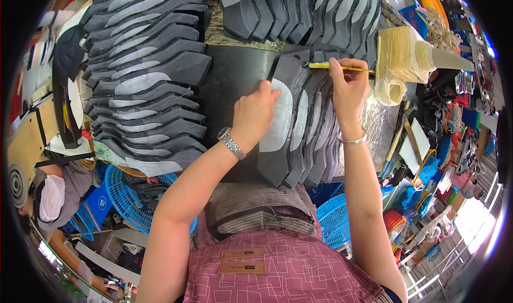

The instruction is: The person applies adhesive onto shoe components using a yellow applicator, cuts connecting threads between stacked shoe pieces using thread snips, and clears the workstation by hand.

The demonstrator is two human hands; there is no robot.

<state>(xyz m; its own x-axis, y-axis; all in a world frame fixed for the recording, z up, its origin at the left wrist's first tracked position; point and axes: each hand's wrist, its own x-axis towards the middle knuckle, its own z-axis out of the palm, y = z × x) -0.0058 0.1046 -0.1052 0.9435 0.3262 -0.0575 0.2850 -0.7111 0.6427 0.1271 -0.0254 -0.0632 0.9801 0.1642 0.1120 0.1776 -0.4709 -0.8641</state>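
Observation:
My right hand (350,92) grips a thin yellow-handled brush (320,65), its dark tip pointing left over the top of a row of dark grey cut pieces. These look like curved fabric or foam shapes with lighter grey oval patches, overlapping one another. My left hand (252,115) is closed, with thumb and forefinger at the left edge of the front grey cut piece (280,116). The fingertips partly hide how it is pinched. A dark smooth board (238,68) lies under the hands.
More grey pieces (149,62) overlap in a long stack at left, and others (299,9) at the far side. At right stands a yellowish, crusted container (401,52). Blue plastic baskets (120,193) sit below the table. Another person (69,191) is at lower left.

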